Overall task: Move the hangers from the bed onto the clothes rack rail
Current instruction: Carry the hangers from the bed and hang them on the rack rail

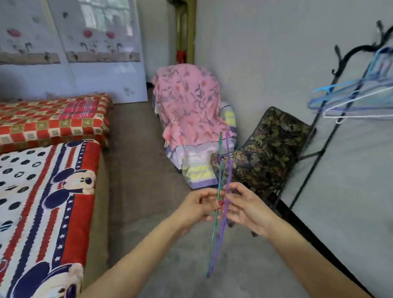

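Green hanger [218,200] and purple hanger [224,218] between both hands' grip.

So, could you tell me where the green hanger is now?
Head view, centre: the green hanger is pinched between left hand and right hand, beside a purple hanger.

Pink floral cloth [188,99] draped over a chair, striped fabric [199,169] below it. Dark leaf-print cushion [266,152] leaning on the wall just right of it. Grey floor [141,165]. Curtain [60,42] with red flowers at back left. Brown door frame [183,24] behind the chair.
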